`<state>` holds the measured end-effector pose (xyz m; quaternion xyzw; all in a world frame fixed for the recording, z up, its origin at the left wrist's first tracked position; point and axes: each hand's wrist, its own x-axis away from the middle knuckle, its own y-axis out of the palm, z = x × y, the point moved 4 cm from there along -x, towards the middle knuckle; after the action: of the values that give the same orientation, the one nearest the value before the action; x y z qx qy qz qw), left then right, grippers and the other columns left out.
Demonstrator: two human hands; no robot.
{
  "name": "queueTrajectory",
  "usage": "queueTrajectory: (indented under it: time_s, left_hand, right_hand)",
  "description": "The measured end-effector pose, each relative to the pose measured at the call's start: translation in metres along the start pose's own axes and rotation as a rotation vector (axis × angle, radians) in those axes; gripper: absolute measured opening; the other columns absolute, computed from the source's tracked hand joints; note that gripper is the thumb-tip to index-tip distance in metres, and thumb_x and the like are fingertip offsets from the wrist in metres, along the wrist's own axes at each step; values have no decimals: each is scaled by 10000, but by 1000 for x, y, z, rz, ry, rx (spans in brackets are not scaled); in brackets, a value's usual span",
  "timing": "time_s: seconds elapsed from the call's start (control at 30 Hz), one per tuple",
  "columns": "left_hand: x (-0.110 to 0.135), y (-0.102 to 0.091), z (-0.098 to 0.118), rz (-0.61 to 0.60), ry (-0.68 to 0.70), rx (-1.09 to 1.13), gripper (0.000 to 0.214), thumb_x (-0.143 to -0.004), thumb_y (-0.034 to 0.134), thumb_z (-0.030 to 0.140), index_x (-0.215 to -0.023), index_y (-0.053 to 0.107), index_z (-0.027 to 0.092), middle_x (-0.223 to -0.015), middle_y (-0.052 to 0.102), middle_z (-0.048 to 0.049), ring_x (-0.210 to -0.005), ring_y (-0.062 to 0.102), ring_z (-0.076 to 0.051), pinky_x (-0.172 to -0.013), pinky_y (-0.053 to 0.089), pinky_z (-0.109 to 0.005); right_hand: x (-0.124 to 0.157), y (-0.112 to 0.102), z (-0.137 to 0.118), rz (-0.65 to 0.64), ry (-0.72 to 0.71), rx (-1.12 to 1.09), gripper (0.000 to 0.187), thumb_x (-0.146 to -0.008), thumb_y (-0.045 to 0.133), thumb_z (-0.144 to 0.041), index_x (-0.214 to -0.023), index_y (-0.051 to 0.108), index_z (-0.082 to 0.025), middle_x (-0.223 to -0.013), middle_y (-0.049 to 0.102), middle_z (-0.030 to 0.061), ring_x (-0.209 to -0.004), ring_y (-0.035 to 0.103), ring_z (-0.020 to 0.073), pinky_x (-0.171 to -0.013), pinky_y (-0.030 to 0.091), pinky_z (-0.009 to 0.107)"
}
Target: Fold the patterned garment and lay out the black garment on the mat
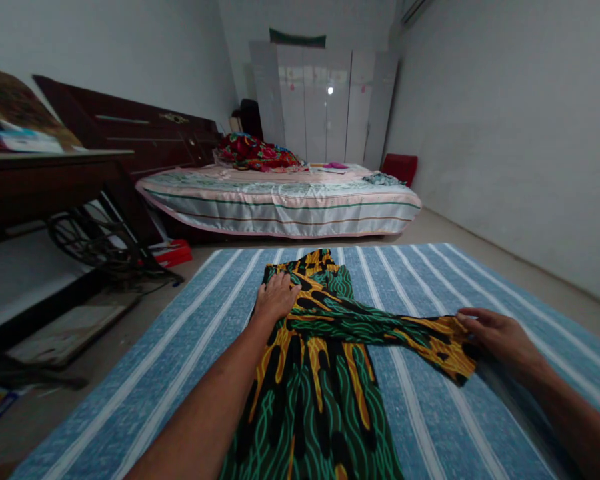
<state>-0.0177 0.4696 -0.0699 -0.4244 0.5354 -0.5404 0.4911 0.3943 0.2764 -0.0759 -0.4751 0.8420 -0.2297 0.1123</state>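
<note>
A green, orange and black patterned dress (320,373) lies flat on a blue mat with white stripes (430,280). My left hand (276,297) rests palm down on the dress's upper left side, fingers stretched flat. My right hand (497,337) pinches the end of the dress's sleeve (430,337), which reaches out to the right across the mat.
A mattress (280,200) with a striped cover and heaped red cloth (255,153) lies beyond the mat. A treadle sewing table (55,193) stands at the left. White wardrobes (325,100) line the back wall, and a red box (175,253) sits on the floor.
</note>
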Motion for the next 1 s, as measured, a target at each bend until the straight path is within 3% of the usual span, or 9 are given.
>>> queueTrajectory:
  time_s: [0.17, 0.3, 0.47, 0.57, 0.67, 0.77, 1.0]
  left_hand:
    - [-5, -6, 0, -49, 2, -21, 526, -927, 240, 473, -1343, 370, 179, -1505, 301, -126, -1386, 255, -258, -1075, 252, -482]
    - [-12, -21, 3, -105, 22, -56, 504, -899, 303, 489, -1272, 447, 183, -1395, 467, -138, -1283, 431, -264, -984, 383, -410]
    - [-23, -32, 13, -142, 22, -111, 533, -886, 357, 448, -1376, 338, 238, -1221, 614, -142, -1079, 601, -282, -847, 455, -391]
    - [-23, -30, 22, -126, 40, -150, 455, -891, 357, 418, -1312, 440, 265, -1160, 639, -143, -1047, 611, -295, -842, 448, -405]
    - [-17, -27, 29, -56, 33, -183, 428, -909, 305, 386, -1209, 531, 181, -1140, 623, -191, -1068, 586, -322, -859, 434, -426]
    - [-10, -26, 32, 21, 17, -201, 441, -921, 268, 366, -1178, 538, 131, -1140, 603, -211, -1093, 555, -335, -867, 425, -437]
    - [-7, -22, 29, 115, 13, -205, 406, -918, 290, 367, -1169, 531, 158, -1118, 611, -162, -1068, 549, -301, -869, 427, -412]
  right_hand:
    - [-2, 3, -7, 31, -250, 378, 636, -713, 521, -639, -1081, 679, -145, -1049, 658, 144, -960, 626, 316, -824, 493, 421]
    - [-1, 14, -8, -69, -405, 374, 556, -736, 530, -618, -1028, 695, -174, -1184, 602, 141, -1083, 573, 305, -922, 462, 406]
    - [-1, 20, -5, -119, -518, 338, 526, -751, 552, -563, -1115, 658, -199, -1209, 585, 131, -1122, 548, 295, -975, 426, 426]
    - [-2, 23, -2, -161, -524, 361, 423, -776, 534, -516, -1023, 696, -214, -1214, 577, 124, -1111, 554, 285, -955, 436, 411]
    - [-2, 23, -4, -172, -512, 375, 365, -779, 526, -483, -923, 718, -207, -1160, 599, 123, -1058, 579, 275, -917, 454, 397]
    - [-1, 24, -8, -188, -520, 357, 310, -773, 525, -444, -829, 718, -208, -1104, 622, 117, -1018, 595, 268, -880, 467, 386]
    - [5, 13, -24, -167, -475, 207, 305, -760, 557, -447, -773, 735, -200, -1043, 669, 107, -985, 610, 267, -860, 465, 371]
